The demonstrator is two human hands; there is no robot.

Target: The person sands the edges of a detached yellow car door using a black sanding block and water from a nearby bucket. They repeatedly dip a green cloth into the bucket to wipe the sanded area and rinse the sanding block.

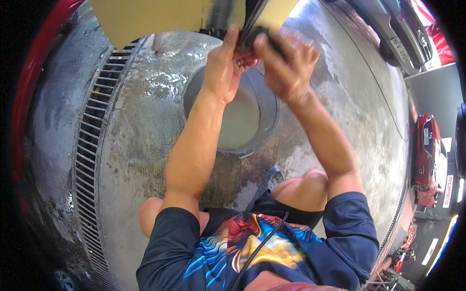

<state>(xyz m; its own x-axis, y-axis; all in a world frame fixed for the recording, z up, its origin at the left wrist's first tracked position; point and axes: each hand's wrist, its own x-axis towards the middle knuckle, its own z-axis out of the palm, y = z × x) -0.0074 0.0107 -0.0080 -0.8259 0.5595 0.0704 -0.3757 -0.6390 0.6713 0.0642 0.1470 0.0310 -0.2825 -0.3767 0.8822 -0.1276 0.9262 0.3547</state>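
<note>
At the top of the view is a large, flat yellow thing with a black band down its middle; its upper part is cut off. My left hand grips the band's lower edge, thumb up and fingers curled behind. Close on its right, my right hand is smeared by motion. Its bent fingers close around a small dark thing, whose kind I cannot make out. Both hands are above a grey round tub of cloudy water, which stands on the wet floor between my feet.
A metal drain grate runs along the left. Wet, stained concrete surrounds the tub. A red car body edges the far left; a parked car stands at the upper right, a red car at the right. My shoe is near the tub.
</note>
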